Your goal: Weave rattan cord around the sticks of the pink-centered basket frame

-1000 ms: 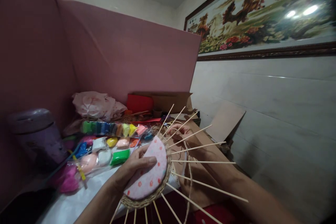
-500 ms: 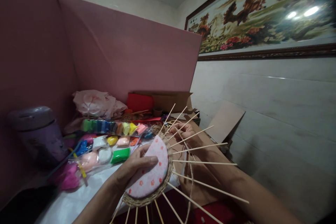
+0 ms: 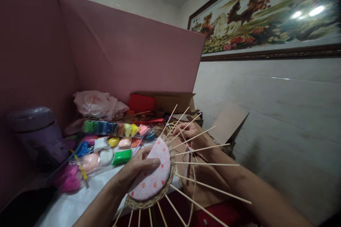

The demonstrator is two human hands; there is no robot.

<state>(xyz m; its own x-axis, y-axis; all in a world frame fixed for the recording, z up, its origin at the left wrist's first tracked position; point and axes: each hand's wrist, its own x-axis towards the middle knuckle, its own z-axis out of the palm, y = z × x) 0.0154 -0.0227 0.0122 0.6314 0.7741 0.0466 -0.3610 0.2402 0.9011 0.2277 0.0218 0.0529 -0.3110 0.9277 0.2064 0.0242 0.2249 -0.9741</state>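
A half-round piece covered in pink patterned cloth (image 3: 157,181) has a braided cord rim (image 3: 149,204) along its curved edge. Several thin wooden sticks (image 3: 207,164) fan outward from that rim. My left hand (image 3: 137,168) grips the piece at its straight side, thumb lying on the cloth. Among the upper sticks, my right hand (image 3: 188,131) pinches the thin cord, its fingertips partly hidden behind a stick. A loop of the cord (image 3: 194,181) hangs below this hand, across the lower sticks.
Bags of coloured clay (image 3: 122,156) lie on the white table surface (image 3: 71,207) at the left. Beyond them are a crumpled pink bag (image 3: 97,104), a red item (image 3: 142,103) and cardboard (image 3: 173,100). A purple container (image 3: 39,138) stands far left.
My right hand has shifted slightly up and right, pulling away from the rim with the cord. My left hand and the cloth piece have stayed nearly still.
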